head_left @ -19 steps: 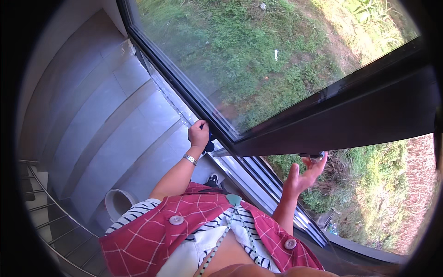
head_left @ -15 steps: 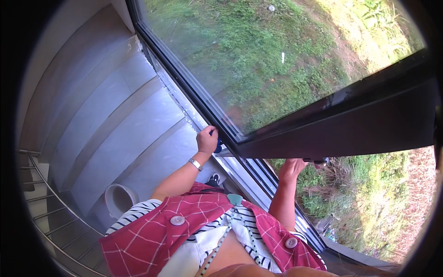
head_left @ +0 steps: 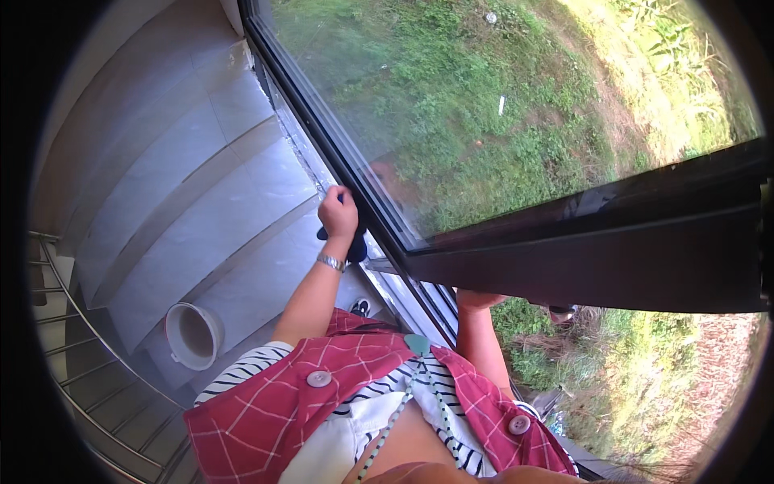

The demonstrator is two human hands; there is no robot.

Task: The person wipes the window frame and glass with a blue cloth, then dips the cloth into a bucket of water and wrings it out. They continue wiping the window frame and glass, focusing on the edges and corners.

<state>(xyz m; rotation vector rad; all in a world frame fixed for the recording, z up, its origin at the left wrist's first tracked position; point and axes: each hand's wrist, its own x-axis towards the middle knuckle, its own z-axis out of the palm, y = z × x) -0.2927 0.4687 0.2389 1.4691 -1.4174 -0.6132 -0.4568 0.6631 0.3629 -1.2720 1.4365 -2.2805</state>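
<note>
The dark cloth (head_left: 355,248) sits bunched under the left hand (head_left: 339,214), pressed vs the dark window frame (head_left: 322,121) at the lower edge of the big glass pane (head_left: 484,105), just above the sill track. Left hand is curled into a near-fist around the cloth w/ a bit of blue poking out on top; wrist w/ a metal watch (head_left: 331,262) points back toward the body. Grip looks tight, prob so the cloth stays flat on the frame while it gets pushed along.

Right hand (head_left: 477,300) is up under the open sash (head_left: 597,266); its fingers are hidden behind the dark rail, so can't tell how far it's closed or what it holds. Judging by the arm, it braces or steadies the sash so it doesn't swing.

Vs 0.6 s ago: right hand was spread open in plain view below the sash, now tucked under it. Left hand has shifted slightly along the frame.

Further out: pale tiled steps (head_left: 185,194) to the left, a white bucket (head_left: 193,335) on them, a metal railing (head_left: 72,323) at the edge, grass outside.
</note>
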